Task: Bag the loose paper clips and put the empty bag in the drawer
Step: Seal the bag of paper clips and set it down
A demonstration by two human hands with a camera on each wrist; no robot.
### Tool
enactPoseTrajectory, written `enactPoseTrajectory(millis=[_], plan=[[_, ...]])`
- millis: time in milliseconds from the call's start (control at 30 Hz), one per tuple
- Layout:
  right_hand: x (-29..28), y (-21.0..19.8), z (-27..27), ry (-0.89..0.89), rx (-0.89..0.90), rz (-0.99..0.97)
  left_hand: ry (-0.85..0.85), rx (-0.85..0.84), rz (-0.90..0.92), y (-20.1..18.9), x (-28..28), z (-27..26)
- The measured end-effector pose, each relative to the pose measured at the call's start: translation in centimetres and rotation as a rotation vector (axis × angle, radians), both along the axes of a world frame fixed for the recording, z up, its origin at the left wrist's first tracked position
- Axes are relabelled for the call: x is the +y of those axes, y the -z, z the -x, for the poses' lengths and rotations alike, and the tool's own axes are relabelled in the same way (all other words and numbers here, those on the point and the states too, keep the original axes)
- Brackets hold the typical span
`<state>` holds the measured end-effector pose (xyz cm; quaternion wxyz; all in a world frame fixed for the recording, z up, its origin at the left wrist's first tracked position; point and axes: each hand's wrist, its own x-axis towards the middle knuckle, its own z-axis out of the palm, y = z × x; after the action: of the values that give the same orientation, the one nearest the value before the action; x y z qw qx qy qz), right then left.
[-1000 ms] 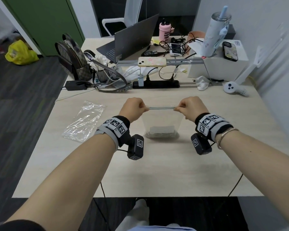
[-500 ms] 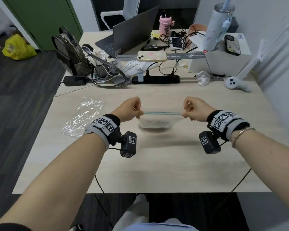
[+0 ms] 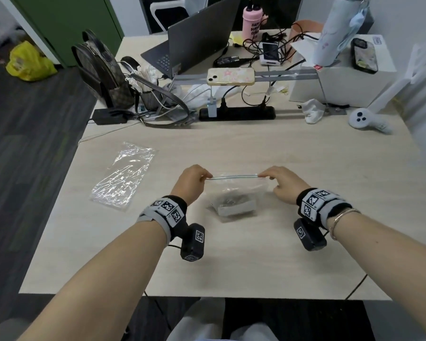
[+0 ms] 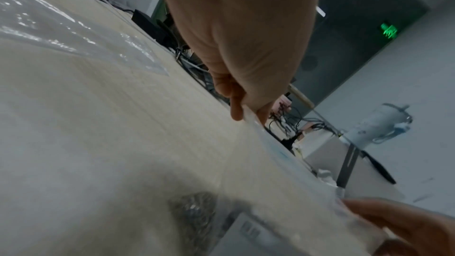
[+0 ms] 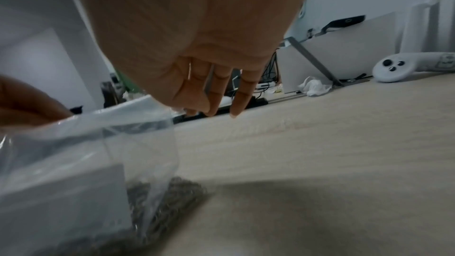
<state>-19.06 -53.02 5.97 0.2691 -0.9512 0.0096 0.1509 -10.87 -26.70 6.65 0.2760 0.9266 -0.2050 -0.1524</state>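
Observation:
A clear zip bag [image 3: 241, 190] holds a heap of metal paper clips [image 3: 228, 200] and a small grey box [image 3: 239, 209]. Its bottom rests on the table [image 3: 305, 254] and its zip strip is stretched level between my hands. My left hand [image 3: 203, 178] pinches the strip's left end, seen close in the left wrist view [image 4: 246, 113]. My right hand [image 3: 265, 175] pinches the right end. In the right wrist view the bag [image 5: 103, 143] hangs under my right hand's fingers [image 5: 216, 92], with the clips [image 5: 172, 198] at the bottom. An empty crinkled bag [image 3: 123, 178] lies flat to the left.
Along the table's back stand a black power strip [image 3: 236, 113], a phone on a rail [image 3: 230, 76], a laptop [image 3: 194, 45], a handbag [image 3: 103, 70], a white box [image 3: 342, 87] and a white controller [image 3: 367, 121]. No drawer is in view.
The bag hung upright above the table a second ago. Both hands have come down and toward me, so its bottom now lies on the table, tilted toward me.

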Motion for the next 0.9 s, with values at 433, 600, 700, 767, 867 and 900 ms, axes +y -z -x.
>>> enactPoseTrajectory(millis=[433,600,700,767,867,900], plan=[[1.0,5.3,-0.4,-0.041,0.161,0.044,0.214,0.234,-0.293,6.5,0.8,2.6],[1.3,6.5,-0.1,0.015,0.11,0.017,0.07,0.041,-0.284,8.1,-0.6,4.4],[1.2,6.6,-0.2,0.002,0.048,0.045,0.08,0.052,-0.296,7.8,-1.0,3.5],[1.4,6.7,-0.2,-0.011,0.004,0.05,0.056,0.134,-0.21,7.6,-1.0,2.8],[1.7,6.2,-0.1,0.064,0.084,-0.029,-0.087,0.318,0.042,6.7,-0.9,2.2],[1.7,5.8,0.0,0.107,0.115,-0.062,-0.116,0.357,0.093,6.2,-1.1,2.0]])
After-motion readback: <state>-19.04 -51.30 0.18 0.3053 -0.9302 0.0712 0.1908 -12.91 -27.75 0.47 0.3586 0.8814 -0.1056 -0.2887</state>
